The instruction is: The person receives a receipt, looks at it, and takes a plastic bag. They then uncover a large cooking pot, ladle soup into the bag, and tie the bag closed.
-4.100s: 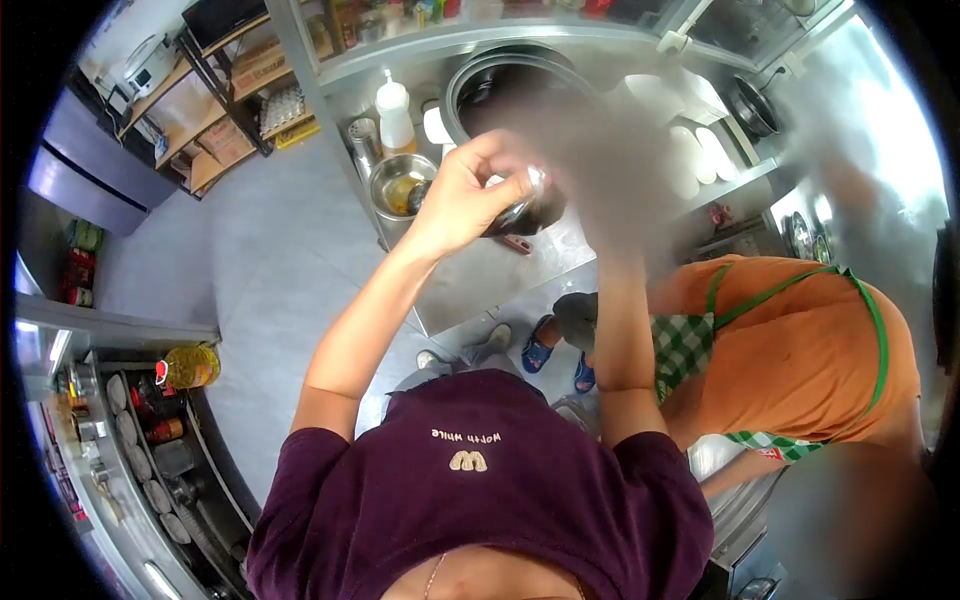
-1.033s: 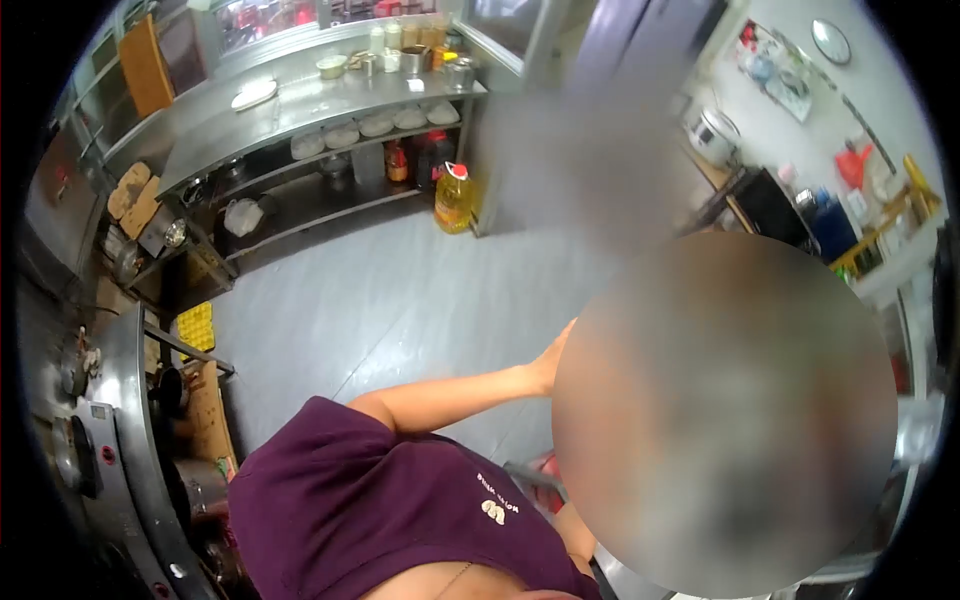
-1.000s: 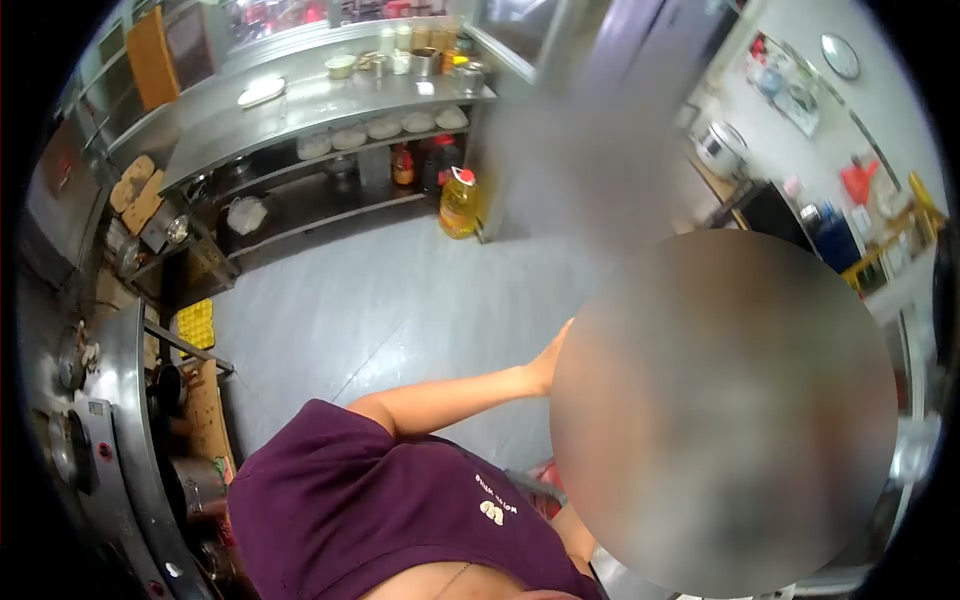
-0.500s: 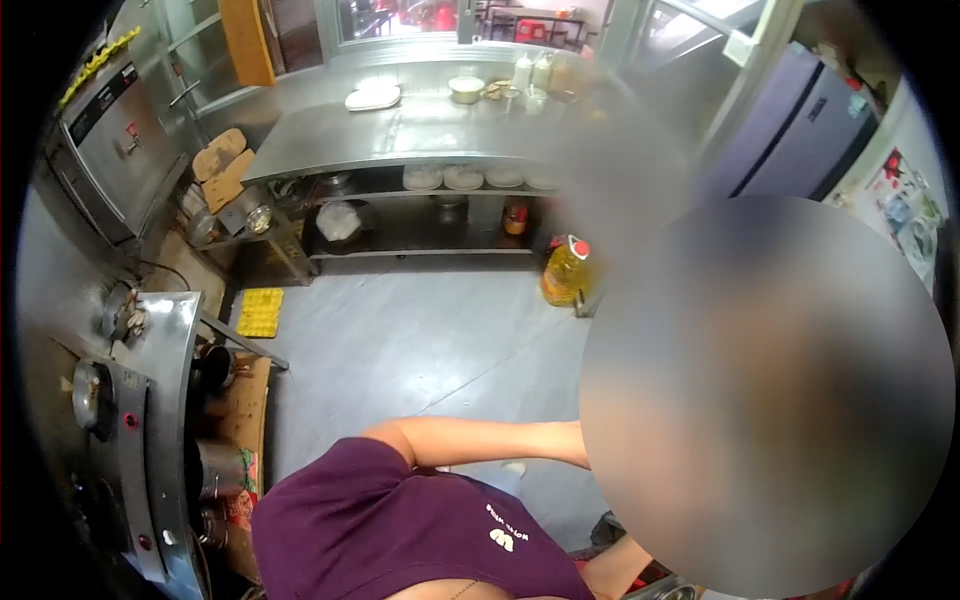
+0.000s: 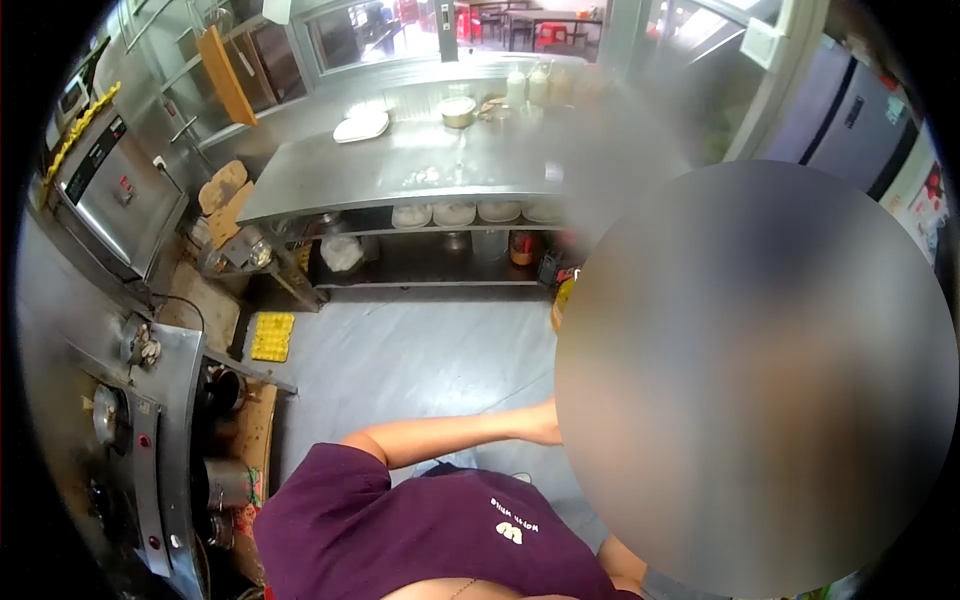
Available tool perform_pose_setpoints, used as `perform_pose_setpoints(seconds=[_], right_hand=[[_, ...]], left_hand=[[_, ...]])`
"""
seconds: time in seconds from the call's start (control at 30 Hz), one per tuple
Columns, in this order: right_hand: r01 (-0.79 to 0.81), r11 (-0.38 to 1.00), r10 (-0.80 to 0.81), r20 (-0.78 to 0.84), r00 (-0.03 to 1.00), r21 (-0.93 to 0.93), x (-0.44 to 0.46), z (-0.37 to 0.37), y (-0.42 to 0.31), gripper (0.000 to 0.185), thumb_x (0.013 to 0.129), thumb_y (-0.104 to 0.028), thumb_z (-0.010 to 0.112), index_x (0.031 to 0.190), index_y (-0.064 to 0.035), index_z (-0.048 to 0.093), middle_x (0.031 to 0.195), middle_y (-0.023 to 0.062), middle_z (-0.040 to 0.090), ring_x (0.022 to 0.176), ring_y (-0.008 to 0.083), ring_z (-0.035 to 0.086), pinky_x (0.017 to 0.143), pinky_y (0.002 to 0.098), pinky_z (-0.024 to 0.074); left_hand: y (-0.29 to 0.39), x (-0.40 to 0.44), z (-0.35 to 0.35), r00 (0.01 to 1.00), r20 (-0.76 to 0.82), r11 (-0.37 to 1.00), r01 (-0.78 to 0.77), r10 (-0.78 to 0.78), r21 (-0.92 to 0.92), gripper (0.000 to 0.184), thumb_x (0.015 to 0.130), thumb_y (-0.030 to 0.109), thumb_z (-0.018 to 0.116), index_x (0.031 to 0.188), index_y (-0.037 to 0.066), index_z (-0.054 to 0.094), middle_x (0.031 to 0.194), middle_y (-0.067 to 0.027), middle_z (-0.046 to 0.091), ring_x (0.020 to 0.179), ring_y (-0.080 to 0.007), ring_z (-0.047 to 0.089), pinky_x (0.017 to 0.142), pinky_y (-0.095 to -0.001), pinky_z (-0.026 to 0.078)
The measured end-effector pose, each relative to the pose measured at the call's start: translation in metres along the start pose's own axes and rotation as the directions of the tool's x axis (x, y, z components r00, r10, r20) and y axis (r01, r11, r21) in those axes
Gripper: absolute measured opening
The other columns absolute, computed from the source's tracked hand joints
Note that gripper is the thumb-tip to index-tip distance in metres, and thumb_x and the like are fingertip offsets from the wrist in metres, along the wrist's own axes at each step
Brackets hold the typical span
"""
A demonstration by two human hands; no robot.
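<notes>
My left arm, in a purple short sleeve point(image 5: 325, 500), reaches across to the right in front of my chest. Only the wrist and the near edge of my left hand point(image 5: 543, 423) show, because a large round blur hides the fingers. What that hand holds or touches, if anything, cannot be made out. A bit of my right arm point(image 5: 624, 566) appears at the lower edge, and my right hand lies out of sight behind the same blur. The nearest clear thing is a partly covered bottle of yellow oil point(image 5: 562, 302) on the floor.
A steel counter point(image 5: 300, 172) stands ahead, with stacked white bowls point(image 5: 455, 214) on its shelf. On the left are a stove point(image 5: 150, 480) and a steel wall-side boiler point(image 5: 125, 195). A yellow egg tray point(image 5: 272, 336) lies on the grey floor. A fridge point(image 5: 850, 120) stands at right.
My view has shifted, so the counter and stove sit lower in it. The left wrist has come into sight further, and the blur now covers most of the oil bottle.
</notes>
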State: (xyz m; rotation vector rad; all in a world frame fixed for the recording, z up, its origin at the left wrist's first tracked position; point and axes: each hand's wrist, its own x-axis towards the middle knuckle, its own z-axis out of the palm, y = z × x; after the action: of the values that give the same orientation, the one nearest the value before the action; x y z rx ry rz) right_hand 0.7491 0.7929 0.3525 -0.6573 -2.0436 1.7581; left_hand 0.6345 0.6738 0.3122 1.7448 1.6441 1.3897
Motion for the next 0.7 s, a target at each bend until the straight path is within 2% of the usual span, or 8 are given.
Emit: perform_pose_setpoints(seconds=[0.1, 0.13, 0.23, 0.3, 0.33, 0.43, 0.6, 0.7], right_hand=[[0.098, 0.950, -0.111, -0.027, 0.993, -0.295, 0.046, 0.021, -0.003, 0.009, 0.077, -0.007, 0.060, 0.079, 0.0012, 0.057, 0.052, -0.0002, 0.046, 0.049, 0.0087, 0.044, 0.047, 0.0240, 0.0353], [0.195, 0.918, -0.239, -0.090, 0.967, -0.346, 0.062, 0.027, 0.009, 0.021, 0.076, -0.007, 0.060, 0.095, 0.0010, 0.056, 0.062, 0.0049, 0.053, 0.057, 0.0131, 0.051, 0.054, 0.0262, 0.0399], [0.139, 0.931, -0.220, -0.213, 0.952, -0.339, 0.105, 0.037, 0.030, 0.035, 0.075, -0.007, 0.061, 0.109, -0.0005, 0.051, 0.076, 0.0071, 0.058, 0.066, 0.0157, 0.053, 0.059, 0.0283, 0.0415], [0.018, 0.938, -0.106, -0.238, 0.965, -0.345, 0.129, 0.045, 0.044, 0.038, 0.077, -0.009, 0.060, 0.112, -0.0011, 0.050, 0.083, 0.0067, 0.058, 0.072, 0.0148, 0.054, 0.060, 0.0265, 0.0411], [-0.063, 0.939, -0.029, -0.261, 0.965, -0.338, 0.135, 0.050, 0.050, 0.036, 0.078, -0.009, 0.059, 0.112, -0.0010, 0.050, 0.083, 0.0063, 0.058, 0.072, 0.0147, 0.054, 0.059, 0.0260, 0.0409], [-0.200, 0.908, 0.089, -0.297, 0.951, -0.367, 0.148, 0.064, 0.054, 0.031, 0.080, -0.013, 0.058, 0.108, -0.0011, 0.054, 0.084, 0.0054, 0.059, 0.074, 0.0125, 0.054, 0.057, 0.0237, 0.0389], [-0.402, 0.878, 0.310, -0.332, 0.891, -0.260, 0.141, 0.074, 0.063, 0.025, 0.081, -0.011, 0.059, 0.102, 0.0009, 0.055, 0.080, 0.0055, 0.058, 0.077, 0.0122, 0.054, 0.070, 0.0253, 0.0437], [-0.469, 0.838, 0.363, -0.356, 0.861, -0.279, 0.125, 0.073, 0.084, 0.024, 0.081, -0.012, 0.058, 0.102, 0.0010, 0.055, 0.080, 0.0050, 0.057, 0.076, 0.0119, 0.054, 0.071, 0.0254, 0.0438]], left_hand=[[-0.061, 0.012, -0.029, 0.984, -0.157, 0.996, 0.085, -0.083, 0.007, 0.013, 0.081, 0.018, 0.058, 0.084, 0.007, 0.062, 0.093, -0.0072, 0.056, 0.091, -0.0233, 0.048, 0.083, -0.0353, 0.033], [-0.082, 0.017, -0.047, 0.975, -0.187, 0.991, 0.130, -0.123, 0.026, 0.013, 0.081, 0.018, 0.058, 0.083, 0.007, 0.063, 0.091, -0.0071, 0.056, 0.090, -0.0228, 0.048, 0.083, -0.0350, 0.033], [-0.164, 0.035, -0.114, 0.947, -0.288, 0.954, 0.211, -0.145, 0.215, 0.011, 0.079, 0.018, 0.060, 0.082, 0.008, 0.064, 0.084, -0.0053, 0.058, 0.085, -0.0208, 0.051, 0.080, -0.0338, 0.035], [-0.202, 0.058, -0.179, 0.915, -0.388, 0.912, 0.246, -0.108, 0.327, 0.009, 0.077, 0.016, 0.061, 0.079, 0.008, 0.065, 0.079, -0.0052, 0.059, 0.079, -0.0210, 0.052, 0.073, -0.0339, 0.039], [-0.234, 0.067, -0.214, 0.905, -0.313, 0.854, 0.392, -0.290, 0.342, 0.008, 0.076, 0.014, 0.061, 0.077, 0.007, 0.064, 0.078, -0.0077, 0.058, 0.076, -0.0232, 0.053, 0.066, -0.0349, 0.041], [-0.295, 0.087, -0.295, 0.809, -0.572, 0.731, 0.472, -0.137, 0.492, 0.007, 0.076, 0.012, 0.060, 0.077, 0.007, 0.064, 0.076, -0.0115, 0.057, 0.070, -0.0263, 0.053, 0.065, -0.0368, 0.043], [-0.414, 0.108, -0.411, 0.677, -0.722, 0.609, 0.635, -0.141, 0.476, 0.020, 0.079, 0.020, 0.050, 0.077, 0.006, 0.064, 0.074, -0.0174, 0.056, 0.073, -0.0349, 0.054, 0.068, -0.0420, 0.043], [-0.479, 0.088, -0.417, 0.462, -0.870, 0.625, 0.733, -0.171, 0.267, 0.020, 0.078, 0.018, 0.055, 0.095, 0.010, 0.063, 0.091, -0.0147, 0.056, 0.081, -0.0293, 0.054, 0.075, -0.0356, 0.043]])
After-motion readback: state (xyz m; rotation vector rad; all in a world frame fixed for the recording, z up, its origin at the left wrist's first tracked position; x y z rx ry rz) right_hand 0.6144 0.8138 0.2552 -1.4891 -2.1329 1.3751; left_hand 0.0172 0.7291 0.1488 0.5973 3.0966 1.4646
